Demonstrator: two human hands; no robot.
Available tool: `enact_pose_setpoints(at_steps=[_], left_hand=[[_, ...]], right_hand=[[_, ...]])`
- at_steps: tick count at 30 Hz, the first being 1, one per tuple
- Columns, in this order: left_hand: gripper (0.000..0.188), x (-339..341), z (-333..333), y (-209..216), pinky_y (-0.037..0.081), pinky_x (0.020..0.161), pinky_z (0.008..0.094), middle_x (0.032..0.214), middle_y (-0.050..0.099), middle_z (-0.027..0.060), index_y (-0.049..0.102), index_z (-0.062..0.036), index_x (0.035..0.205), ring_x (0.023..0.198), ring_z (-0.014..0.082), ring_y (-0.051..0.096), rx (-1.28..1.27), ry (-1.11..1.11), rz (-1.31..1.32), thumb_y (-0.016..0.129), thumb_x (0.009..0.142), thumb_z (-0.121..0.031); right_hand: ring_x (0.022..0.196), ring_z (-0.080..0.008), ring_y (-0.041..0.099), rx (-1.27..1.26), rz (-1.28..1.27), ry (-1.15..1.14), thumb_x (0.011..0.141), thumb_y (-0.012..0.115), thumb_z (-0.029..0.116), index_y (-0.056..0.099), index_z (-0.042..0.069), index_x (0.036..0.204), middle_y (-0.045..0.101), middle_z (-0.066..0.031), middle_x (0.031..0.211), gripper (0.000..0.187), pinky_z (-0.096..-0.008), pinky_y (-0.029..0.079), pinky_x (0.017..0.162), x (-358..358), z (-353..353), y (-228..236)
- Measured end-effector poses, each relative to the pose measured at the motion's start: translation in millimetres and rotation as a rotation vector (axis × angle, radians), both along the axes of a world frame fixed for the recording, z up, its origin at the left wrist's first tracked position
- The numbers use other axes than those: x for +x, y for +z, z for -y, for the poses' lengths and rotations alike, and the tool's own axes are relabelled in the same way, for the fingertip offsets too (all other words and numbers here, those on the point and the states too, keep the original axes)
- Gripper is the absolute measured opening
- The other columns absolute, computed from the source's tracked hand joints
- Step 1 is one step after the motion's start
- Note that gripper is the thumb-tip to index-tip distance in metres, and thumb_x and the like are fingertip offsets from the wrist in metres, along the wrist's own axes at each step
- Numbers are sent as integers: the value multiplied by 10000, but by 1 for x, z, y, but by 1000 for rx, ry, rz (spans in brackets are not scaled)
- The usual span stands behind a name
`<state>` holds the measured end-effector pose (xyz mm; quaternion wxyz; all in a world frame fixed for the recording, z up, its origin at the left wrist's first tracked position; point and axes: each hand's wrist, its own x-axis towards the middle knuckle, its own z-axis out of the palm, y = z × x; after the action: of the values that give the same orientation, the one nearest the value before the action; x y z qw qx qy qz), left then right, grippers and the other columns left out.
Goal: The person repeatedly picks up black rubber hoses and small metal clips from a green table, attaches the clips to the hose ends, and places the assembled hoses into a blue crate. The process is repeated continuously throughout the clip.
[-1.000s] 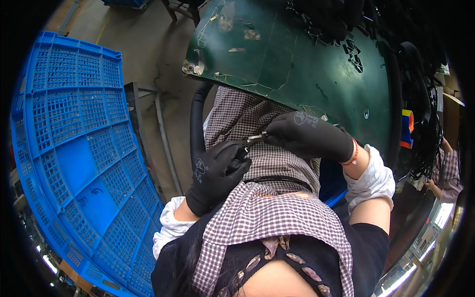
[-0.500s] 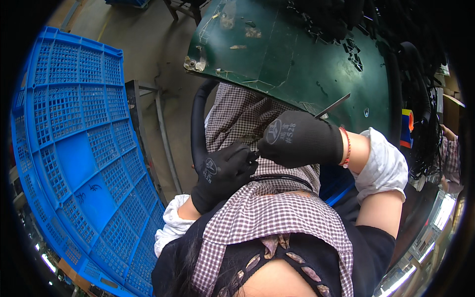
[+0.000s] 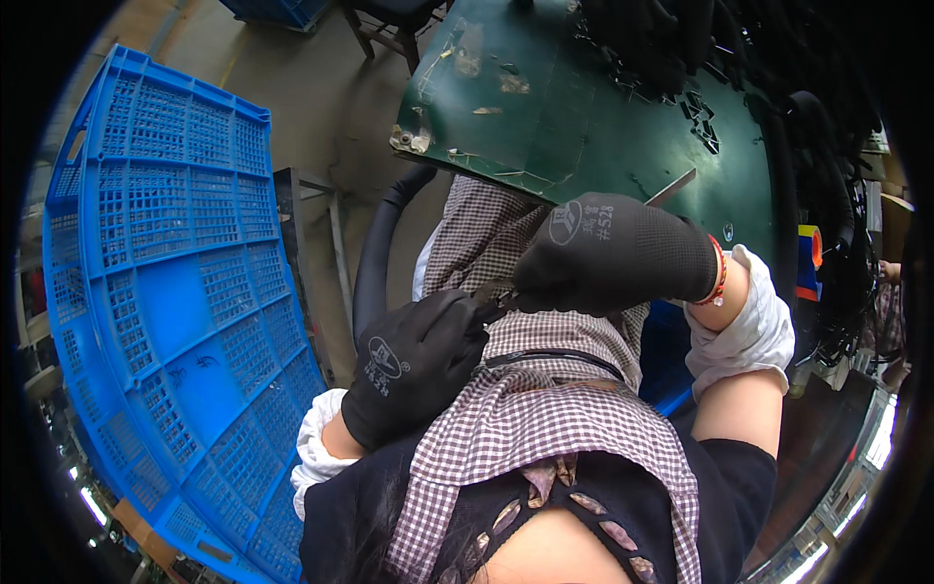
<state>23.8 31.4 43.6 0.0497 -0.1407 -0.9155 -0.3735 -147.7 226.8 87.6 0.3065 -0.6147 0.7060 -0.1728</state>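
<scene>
My left hand (image 3: 413, 370), in a black coated glove, is closed around a long black tube (image 3: 381, 248). The tube arcs up from behind the hand toward the table edge. My right hand (image 3: 608, 255), gloved alike, is a fist at my lap, just right of the left one. A thin flat metal strip (image 3: 673, 187), like a blade, juts from behind the right fist over the table. Between the two hands a small dark part (image 3: 494, 307) shows; the fingers hide most of it, and I cannot tell which hand grips it.
A green worktable (image 3: 545, 136) with worn patches stands ahead. Black clips (image 3: 700, 122) and a heap of black tubes (image 3: 671, 44) lie at its far right. A large blue mesh crate (image 3: 180, 292) rises at my left beside a metal frame (image 3: 316, 224). A stool (image 3: 389, 24) stands beyond.
My right hand has moved right and slightly up with the metal strip. The left hand has shifted left and down, widening the gap between them. The view has shifted slightly too.
</scene>
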Motion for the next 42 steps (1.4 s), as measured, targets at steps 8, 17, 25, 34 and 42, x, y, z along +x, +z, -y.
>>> enact_pose_setpoints(at_steps=[8,17,25,34,42], left_hand=[[332,18,23,28,550,647,355,955,672,168,640,23,1013,760,287,685,-50,64,93,737,699,-22],[416,126,142,62,525,652,357,920,649,178,624,-13,1076,762,274,645,409,503,-111,679,665,-49],[156,133,226,48,454,676,327,864,549,103,448,-63,887,738,218,552,1058,151,-66,555,904,-175],[853,38,114,-52,268,1139,415,1467,400,169,325,11,1451,1340,303,394,311,391,-30,753,815,-363],[643,-3,5,-80,492,858,339,1115,632,145,486,-22,1346,1007,241,630,580,228,445,752,765,-94]], right_hand=[[650,-229,636,-602,-256,-158,809,655,109,673,95,885,648,-70,744,80,-355,525,615,3,-13,-6],[747,-283,659,-292,-222,-514,839,716,280,644,59,1087,652,-134,796,339,-360,521,662,5,-17,-10],[802,-114,618,-244,562,-591,863,687,138,631,8,1126,679,-103,879,298,-300,517,728,11,-7,-60],[709,-333,663,-210,241,-568,815,641,235,605,35,910,655,-166,764,224,-439,515,640,56,10,-59],[812,-301,663,-337,48,-785,743,732,131,664,53,931,680,-127,853,215,-388,532,716,3,-8,-66]])
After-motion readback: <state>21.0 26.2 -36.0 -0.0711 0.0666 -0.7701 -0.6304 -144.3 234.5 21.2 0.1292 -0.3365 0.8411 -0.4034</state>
